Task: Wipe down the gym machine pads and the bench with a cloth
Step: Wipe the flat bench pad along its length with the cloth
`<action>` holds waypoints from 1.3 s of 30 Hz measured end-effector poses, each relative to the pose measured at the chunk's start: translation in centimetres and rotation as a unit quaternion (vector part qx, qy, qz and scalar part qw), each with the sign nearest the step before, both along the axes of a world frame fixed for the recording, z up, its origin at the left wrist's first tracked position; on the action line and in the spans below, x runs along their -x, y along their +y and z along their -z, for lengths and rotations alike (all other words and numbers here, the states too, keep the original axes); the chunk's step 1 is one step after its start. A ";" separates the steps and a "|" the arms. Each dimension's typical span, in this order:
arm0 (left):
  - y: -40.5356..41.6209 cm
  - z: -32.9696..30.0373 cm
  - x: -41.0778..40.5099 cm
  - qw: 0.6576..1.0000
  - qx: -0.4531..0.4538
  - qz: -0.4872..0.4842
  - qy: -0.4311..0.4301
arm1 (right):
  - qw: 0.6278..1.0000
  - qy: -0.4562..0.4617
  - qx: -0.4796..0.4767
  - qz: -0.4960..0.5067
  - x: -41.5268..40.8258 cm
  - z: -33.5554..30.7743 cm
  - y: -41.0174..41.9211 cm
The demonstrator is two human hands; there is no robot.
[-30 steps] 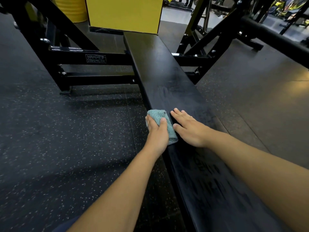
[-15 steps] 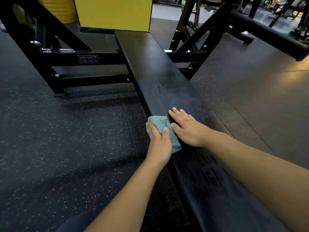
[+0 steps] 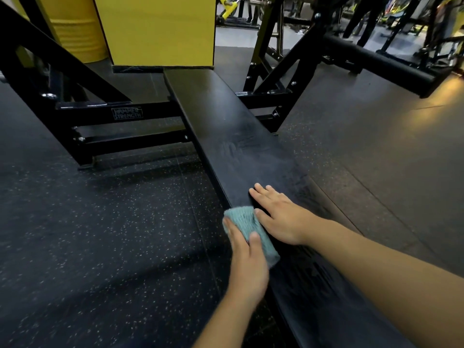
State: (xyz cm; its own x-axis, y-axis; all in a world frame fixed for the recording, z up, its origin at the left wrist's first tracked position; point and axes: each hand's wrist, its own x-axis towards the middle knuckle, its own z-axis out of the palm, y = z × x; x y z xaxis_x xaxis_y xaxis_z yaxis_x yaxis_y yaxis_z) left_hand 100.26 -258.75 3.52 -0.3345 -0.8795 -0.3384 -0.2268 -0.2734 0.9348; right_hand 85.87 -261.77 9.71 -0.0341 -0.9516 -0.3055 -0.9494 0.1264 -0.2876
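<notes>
The cloth (image 3: 252, 231) is small, fuzzy and blue-green. It lies folded over the left edge of the long black bench (image 3: 226, 116), near the end closest to the person. Part of it sits on top of the bench and part hangs over the side.

The left hand (image 3: 247, 259) holds the cloth. Its thumb presses down on the top of the cloth and its fingers wrap down over the side edge, so the hand is clamped on the cloth. The left arm reaches in from the bottom of the view.

The right hand (image 3: 278, 214) lies flat on top of the bench, just beside the cloth. Its fingers are straight and close together, pointing up and to the left. It holds nothing. Its thumb touches the edge of the cloth. The right arm comes in from the lower right corner.

Half a second ago the left hand and cloth were a little farther up the bench. Now they have slid back toward the person, along the edge. The right hand has stayed flat in about the same spot.

The bench top shows pale smeary streaks ahead of the hands. A black metal frame (image 3: 120, 116) holds the bench, with white letters on one bar. A yellow panel (image 3: 160, 28) stands at the far end. The floor (image 3: 100, 234) is dark with little white specks.
</notes>
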 end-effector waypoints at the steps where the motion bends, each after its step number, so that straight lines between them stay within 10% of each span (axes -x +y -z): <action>1: 1.3 0.1 -0.1 1.000 -0.002 0.007 0.006 | 1.000 0.001 0.002 -0.001 0.0 0.0 0.1; 39: 0.3 1.0 0.6 0.996 -0.021 -0.056 0.062 | 0.999 -0.011 -0.003 -0.044 0.8 0.2 3.1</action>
